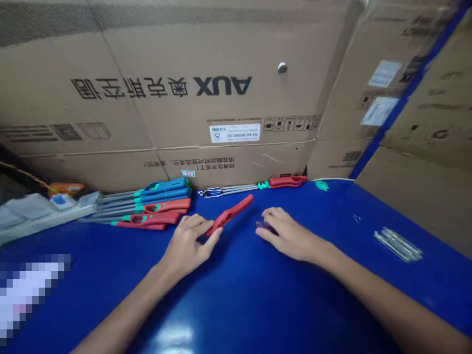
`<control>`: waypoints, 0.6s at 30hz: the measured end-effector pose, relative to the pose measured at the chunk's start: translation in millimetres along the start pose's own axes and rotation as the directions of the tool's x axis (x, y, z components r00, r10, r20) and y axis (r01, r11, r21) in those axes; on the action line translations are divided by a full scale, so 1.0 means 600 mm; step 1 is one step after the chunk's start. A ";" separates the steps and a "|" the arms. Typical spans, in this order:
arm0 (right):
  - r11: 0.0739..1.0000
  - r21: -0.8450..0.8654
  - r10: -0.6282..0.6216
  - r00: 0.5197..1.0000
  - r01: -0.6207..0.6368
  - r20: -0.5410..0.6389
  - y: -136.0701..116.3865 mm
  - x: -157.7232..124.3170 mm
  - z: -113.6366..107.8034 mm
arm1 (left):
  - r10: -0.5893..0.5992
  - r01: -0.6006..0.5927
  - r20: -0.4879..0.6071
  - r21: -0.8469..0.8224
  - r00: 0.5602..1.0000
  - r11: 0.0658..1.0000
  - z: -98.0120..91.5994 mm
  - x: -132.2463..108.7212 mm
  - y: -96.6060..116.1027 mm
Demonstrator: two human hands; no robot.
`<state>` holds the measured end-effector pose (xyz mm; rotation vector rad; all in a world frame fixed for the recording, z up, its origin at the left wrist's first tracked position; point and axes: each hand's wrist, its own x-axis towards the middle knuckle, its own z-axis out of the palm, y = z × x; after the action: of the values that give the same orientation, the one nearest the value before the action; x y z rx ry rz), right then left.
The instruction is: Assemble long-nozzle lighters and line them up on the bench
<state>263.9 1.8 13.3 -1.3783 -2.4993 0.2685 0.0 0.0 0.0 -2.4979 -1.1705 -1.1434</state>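
My left hand (188,243) pinches the near end of a red plastic lighter handle (231,214), which angles up and to the right just above the blue table (236,295). A little to its right, my right hand (285,233) rests on the table with its fingers curled over a small dark purple part (262,224). Both hands are near the middle of the table.
A row of several finished blue and red long-nosed lighters (147,206) lies at the back left. One more red lighter with a metal tube (258,186) lies against the cardboard boxes (184,98). Loose metal tubes (398,244) lie at the right. White packets (33,211) sit far left.
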 end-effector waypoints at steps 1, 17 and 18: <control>0.998 -0.040 -0.037 0.999 0.037 0.019 -0.008 -0.003 0.005 | -0.010 0.010 -0.019 -0.007 1.000 1.000 0.002 0.000 0.002; 0.930 -0.063 -0.349 0.814 0.363 -0.464 -0.037 -0.008 0.026 | 0.264 -0.266 -0.052 -0.045 0.963 0.963 0.005 -0.003 0.046; 0.924 -0.056 -0.360 0.810 0.378 -0.462 -0.038 -0.008 0.026 | 0.263 -0.266 -0.059 -0.054 0.963 0.962 0.005 -0.003 0.047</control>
<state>243.2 -14.8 4.4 -0.7851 -2.2626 -0.0919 20.9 -19.1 1.2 -2.5556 -0.7686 -1.1773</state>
